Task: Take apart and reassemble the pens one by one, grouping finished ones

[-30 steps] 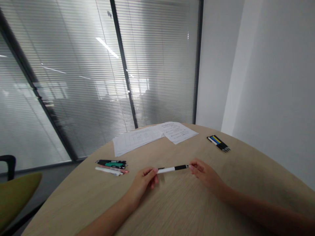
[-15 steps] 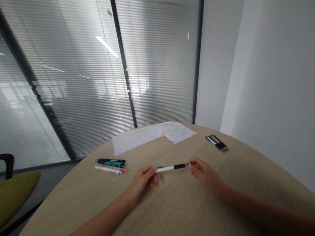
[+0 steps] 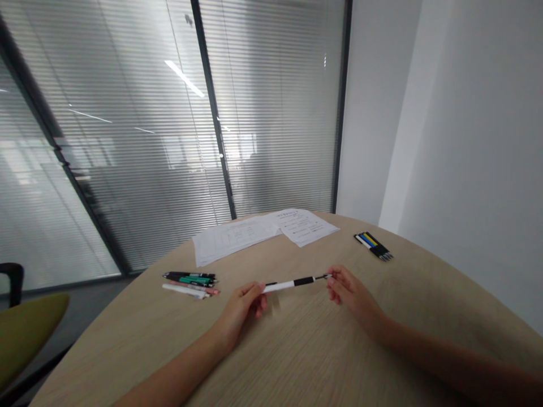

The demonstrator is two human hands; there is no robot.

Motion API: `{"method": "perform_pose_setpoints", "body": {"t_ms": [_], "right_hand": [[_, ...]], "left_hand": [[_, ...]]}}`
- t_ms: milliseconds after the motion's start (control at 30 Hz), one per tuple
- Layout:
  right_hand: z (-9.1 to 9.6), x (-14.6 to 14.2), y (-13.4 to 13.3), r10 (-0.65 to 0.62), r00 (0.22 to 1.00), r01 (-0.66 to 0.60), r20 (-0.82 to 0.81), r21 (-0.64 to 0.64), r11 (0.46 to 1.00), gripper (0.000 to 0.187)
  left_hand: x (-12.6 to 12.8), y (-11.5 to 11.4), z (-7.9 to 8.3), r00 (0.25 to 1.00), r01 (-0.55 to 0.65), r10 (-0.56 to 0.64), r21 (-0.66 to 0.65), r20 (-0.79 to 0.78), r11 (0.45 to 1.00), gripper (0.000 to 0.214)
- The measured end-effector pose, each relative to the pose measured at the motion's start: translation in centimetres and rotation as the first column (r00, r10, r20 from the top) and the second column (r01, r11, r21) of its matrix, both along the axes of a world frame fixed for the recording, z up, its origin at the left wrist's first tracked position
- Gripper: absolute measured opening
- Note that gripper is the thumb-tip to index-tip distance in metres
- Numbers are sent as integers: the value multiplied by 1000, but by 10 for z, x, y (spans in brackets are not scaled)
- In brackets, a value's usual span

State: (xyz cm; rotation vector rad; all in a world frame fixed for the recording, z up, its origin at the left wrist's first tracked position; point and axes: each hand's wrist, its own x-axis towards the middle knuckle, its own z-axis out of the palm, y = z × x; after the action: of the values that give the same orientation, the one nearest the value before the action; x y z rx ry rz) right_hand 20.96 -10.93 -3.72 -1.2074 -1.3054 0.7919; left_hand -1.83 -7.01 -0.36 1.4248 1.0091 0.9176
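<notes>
A white pen [image 3: 278,286] with a black grip section is held above the table, lying nearly level. My left hand [image 3: 244,308] pinches its clip end between thumb and fingers. Between the front of the barrel and my right hand [image 3: 345,288] a thin dark rod shows, which looks like the refill. The fingertips of my right hand are closed on the small silver pen tip [image 3: 328,276], apart from the barrel and mostly covered by the fingers.
Several pens [image 3: 190,280], black, green, pink and white, lie left of my left hand. Another row of pens [image 3: 373,246] lies at the right. Printed sheets [image 3: 237,237] spread over the back of the round table [image 3: 297,350]. A green chair [image 3: 31,333] stands at left.
The pen's barrel has shifted slightly left and up with my left hand. The tip has come away from the grip, opening a gap that bares the thin rod.
</notes>
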Motion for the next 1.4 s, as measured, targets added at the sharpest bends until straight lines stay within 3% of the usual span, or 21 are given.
{"method": "perform_pose_setpoints", "body": {"t_ms": [200, 567, 833, 967, 1067, 1167, 1400], "right_hand": [[2, 0, 0, -41, 998, 40, -55, -7, 999, 22], [-2, 5, 3, -14, 994, 19, 111, -47, 999, 24], [-9, 5, 8, 6, 997, -3, 74, -39, 999, 15], [-10, 5, 7, 8, 991, -4, 131, -30, 1000, 22], [-7, 6, 2, -18, 938, -1, 345, 54, 999, 21], [-1, 7, -4, -71, 829, -26, 555, 165, 986, 19], [4, 5, -12, -116, 656, -62, 745, 207, 976, 22]], "left_hand": [[-1, 3, -1, 1000, -18, 18, -15, 13, 1000, 33], [-1, 1, 1, 1000, -20, 20, -11, 8, 1000, 33], [-1, 1, 2, 999, 17, -17, 14, -31, 1000, 32], [0, -2, 4, 999, 23, -22, 16, -48, 1000, 33], [1, -4, 6, 999, 20, -19, 16, -43, 1000, 31], [2, -6, 6, 999, 14, -13, 21, -42, 1000, 30], [2, -4, 5, 1000, 13, -13, -8, -3, 1000, 28]]}}
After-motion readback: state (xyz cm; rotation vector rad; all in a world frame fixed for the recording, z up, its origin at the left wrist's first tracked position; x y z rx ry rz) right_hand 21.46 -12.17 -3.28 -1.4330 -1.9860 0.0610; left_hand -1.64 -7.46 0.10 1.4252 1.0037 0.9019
